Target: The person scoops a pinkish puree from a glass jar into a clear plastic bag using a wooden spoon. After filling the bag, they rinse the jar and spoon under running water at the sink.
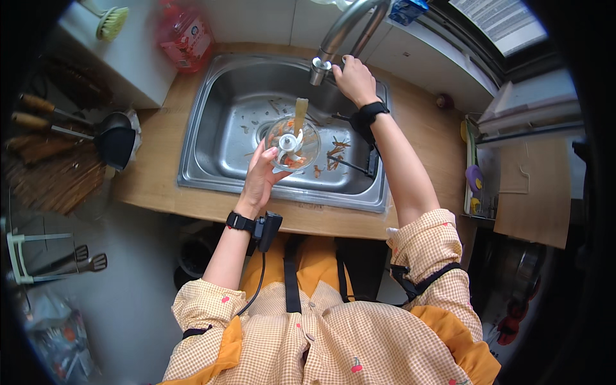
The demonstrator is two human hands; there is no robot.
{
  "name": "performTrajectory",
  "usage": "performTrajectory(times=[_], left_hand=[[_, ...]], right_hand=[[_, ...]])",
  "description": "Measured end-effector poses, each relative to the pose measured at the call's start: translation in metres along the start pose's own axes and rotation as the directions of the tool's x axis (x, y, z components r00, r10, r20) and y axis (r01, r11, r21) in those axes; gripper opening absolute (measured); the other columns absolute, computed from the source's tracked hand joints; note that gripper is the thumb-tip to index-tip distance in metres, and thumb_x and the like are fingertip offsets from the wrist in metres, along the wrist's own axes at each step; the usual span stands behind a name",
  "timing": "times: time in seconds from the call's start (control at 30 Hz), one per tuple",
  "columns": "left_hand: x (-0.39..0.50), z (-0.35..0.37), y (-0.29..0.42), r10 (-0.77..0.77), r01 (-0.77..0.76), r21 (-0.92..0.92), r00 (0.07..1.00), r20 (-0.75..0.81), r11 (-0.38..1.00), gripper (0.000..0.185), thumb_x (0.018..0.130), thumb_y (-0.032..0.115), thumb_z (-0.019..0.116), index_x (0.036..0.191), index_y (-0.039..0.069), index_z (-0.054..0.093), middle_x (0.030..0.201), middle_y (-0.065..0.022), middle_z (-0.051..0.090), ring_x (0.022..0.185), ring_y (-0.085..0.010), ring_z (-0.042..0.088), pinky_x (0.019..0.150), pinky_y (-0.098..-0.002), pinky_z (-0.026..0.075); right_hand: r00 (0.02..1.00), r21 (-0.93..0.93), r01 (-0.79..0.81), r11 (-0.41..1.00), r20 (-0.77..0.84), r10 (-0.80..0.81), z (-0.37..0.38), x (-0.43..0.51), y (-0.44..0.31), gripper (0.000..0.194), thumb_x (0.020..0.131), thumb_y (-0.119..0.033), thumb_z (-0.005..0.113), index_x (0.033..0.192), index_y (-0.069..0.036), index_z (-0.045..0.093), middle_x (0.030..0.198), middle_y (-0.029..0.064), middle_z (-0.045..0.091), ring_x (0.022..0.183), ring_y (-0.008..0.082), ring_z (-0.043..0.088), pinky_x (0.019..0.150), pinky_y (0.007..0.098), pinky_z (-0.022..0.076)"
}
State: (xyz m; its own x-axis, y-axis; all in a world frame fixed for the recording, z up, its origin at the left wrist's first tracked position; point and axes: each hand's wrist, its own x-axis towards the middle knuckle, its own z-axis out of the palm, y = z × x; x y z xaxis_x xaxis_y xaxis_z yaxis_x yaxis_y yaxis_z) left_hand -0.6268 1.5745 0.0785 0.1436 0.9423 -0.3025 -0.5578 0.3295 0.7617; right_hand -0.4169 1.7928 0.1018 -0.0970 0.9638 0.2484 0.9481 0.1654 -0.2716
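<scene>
My left hand (262, 175) holds a clear food-chopper bowl (313, 156) over the stainless steel sink (231, 171). Inside the bowl stands a white hub with curved blades (288, 143), and orange food scraps cling around it. A pale yellowish strip (301, 113) rises at the bowl's far side; whether it is inside or behind I cannot tell. At the back right of the sink, my right hand (355, 81) grips the metal faucet (332, 41) near its base, hiding the part under the fingers. No stream shows below the spout (318, 72).
Peelings (337, 151) and a thin-armed black item (370, 161) lie in the sink's right side. A red soap bottle (187, 41) stands behind its left corner. Ladles and turners (113, 139) sit left, a dish rack (474, 168) right. Wooden countertop (154, 159) surrounds the sink.
</scene>
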Motion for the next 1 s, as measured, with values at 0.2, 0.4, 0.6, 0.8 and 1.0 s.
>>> performTrajectory(times=[0.2,0.4,0.6,0.8,1.0], left_hand=[[0.057,-0.015,0.009,-0.101,0.102,0.015,0.993,-0.053,0.995,0.064,0.086,0.039,0.058,0.14,0.012,0.037,0.132,-0.0094,0.048,0.123,-0.0212,0.047,0.092,-0.0411,0.05],[0.081,-0.02,0.0,-0.173,0.174,0.007,0.982,-0.078,0.985,0.062,0.087,0.039,0.058,0.14,0.013,0.038,0.132,-0.0073,0.049,0.122,-0.0205,0.048,0.092,-0.0417,0.049],[0.093,-0.019,-0.013,-0.203,0.202,-0.027,0.976,-0.082,0.979,0.06,0.088,0.038,0.058,0.14,0.014,0.039,0.132,-0.0068,0.05,0.122,-0.0206,0.048,0.092,-0.0427,0.049],[0.098,-0.019,-0.019,-0.219,0.218,-0.021,0.973,-0.07,0.976,0.06,0.088,0.038,0.059,0.14,0.015,0.039,0.132,-0.0064,0.049,0.122,-0.0202,0.048,0.093,-0.043,0.048],[0.1,-0.018,-0.02,-0.231,0.231,-0.022,0.971,-0.056,0.973,0.06,0.088,0.039,0.059,0.139,0.015,0.04,0.133,-0.0061,0.049,0.122,-0.0193,0.048,0.094,-0.0424,0.047]], right_hand=[[0.903,-0.059,-0.142,0.988,0.401,0.153,0.045,0.055,0.01,0.049,0.094,-0.044,0.042,0.11,-0.006,0.068,0.11,0.019,0.067,0.106,0.0365,0.063,0.09,0.0461,0.0481],[0.837,-0.03,-0.158,0.987,0.526,0.15,0.066,0.054,0.024,0.035,0.09,-0.026,0.048,0.11,-0.006,0.069,0.114,0.0198,0.066,0.11,0.0371,0.061,0.092,0.0433,0.0486],[0.924,0.047,-0.163,0.986,0.357,0.136,0.087,0.031,0.022,0.023,0.086,-0.019,0.056,0.096,-0.005,0.071,0.099,0.0182,0.068,0.095,0.0339,0.066,0.082,0.0409,0.0515],[0.941,0.177,-0.264,0.948,0.262,0.213,0.092,0.021,0.01,0.022,0.081,-0.014,0.056,0.091,-0.004,0.073,0.094,0.0204,0.07,0.091,0.0371,0.068,0.079,0.0426,0.0547],[0.939,0.126,-0.265,0.956,0.259,0.226,0.084,0.019,0.0,0.021,0.082,-0.013,0.056,0.091,-0.003,0.073,0.096,0.02,0.07,0.092,0.0364,0.068,0.079,0.0425,0.0548]])
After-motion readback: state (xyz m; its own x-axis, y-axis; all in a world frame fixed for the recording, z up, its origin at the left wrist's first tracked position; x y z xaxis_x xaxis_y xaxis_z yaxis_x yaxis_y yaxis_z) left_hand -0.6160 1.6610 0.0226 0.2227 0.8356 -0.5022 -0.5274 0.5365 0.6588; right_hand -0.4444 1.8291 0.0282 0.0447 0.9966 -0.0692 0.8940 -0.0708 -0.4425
